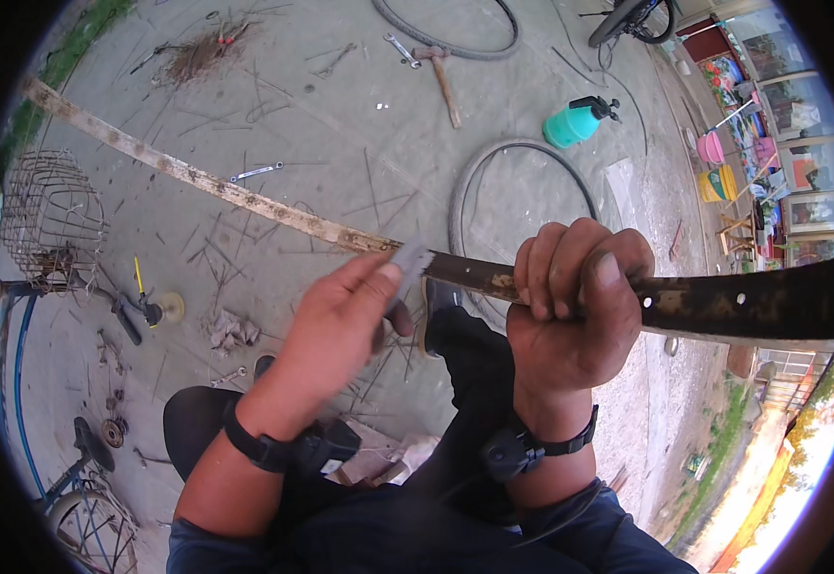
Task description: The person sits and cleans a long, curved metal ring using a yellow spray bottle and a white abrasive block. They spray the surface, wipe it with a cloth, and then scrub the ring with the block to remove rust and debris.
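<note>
A long flat strip with round holes runs across the view from the far left to the right rim. Its left stretch is pale and stained; the right stretch is dark with worn brown patches. My right hand is closed in a fist around the dark part, thumb on top. My left hand pinches a small grey flat piece with a ragged edge, held against the strip where pale meets dark. The material of this piece is unclear. My left fingertips are partly hidden behind it.
Two bicycle tyres, a hammer, spanners and a green spray bottle lie or stand on the concrete floor. Thin wire pieces are scattered about. A bicycle with a wire basket stands at left.
</note>
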Demonstrator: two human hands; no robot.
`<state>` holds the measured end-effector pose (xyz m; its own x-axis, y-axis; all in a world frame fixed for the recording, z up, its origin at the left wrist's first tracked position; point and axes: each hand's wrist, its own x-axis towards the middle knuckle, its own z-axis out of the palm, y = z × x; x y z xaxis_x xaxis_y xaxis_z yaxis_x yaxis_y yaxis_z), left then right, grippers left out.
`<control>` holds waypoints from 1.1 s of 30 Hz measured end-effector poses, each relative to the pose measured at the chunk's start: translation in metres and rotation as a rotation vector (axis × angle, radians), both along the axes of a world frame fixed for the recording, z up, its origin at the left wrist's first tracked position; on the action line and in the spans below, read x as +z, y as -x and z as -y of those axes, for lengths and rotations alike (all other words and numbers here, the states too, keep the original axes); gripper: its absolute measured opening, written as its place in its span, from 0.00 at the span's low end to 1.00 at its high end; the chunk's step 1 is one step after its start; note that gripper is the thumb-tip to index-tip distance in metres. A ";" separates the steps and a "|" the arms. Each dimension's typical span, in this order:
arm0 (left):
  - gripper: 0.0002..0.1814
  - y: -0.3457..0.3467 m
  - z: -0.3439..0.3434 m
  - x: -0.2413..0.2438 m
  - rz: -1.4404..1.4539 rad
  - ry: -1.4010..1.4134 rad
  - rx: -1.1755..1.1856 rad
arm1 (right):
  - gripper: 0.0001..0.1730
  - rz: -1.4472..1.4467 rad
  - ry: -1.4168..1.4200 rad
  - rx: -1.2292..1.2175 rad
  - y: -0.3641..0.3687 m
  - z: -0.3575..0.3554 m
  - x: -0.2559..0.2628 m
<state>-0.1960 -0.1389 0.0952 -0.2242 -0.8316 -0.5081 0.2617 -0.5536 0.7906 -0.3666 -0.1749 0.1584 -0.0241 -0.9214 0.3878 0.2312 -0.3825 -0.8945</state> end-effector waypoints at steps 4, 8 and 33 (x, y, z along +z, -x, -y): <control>0.25 -0.006 0.004 -0.014 0.039 0.010 0.037 | 0.20 0.009 0.003 0.019 0.004 0.001 -0.001; 0.23 0.007 -0.008 -0.002 -0.041 0.095 0.016 | 0.20 0.022 -0.009 0.027 0.002 0.003 0.000; 0.30 0.025 -0.032 -0.030 -0.105 0.115 0.134 | 0.19 0.077 -0.049 -0.044 0.004 -0.003 -0.004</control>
<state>-0.2213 -0.1064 0.0655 -0.1538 -0.9087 -0.3880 0.4111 -0.4159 0.8112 -0.3702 -0.1715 0.1548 -0.0932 -0.9366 0.3378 0.2834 -0.3502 -0.8928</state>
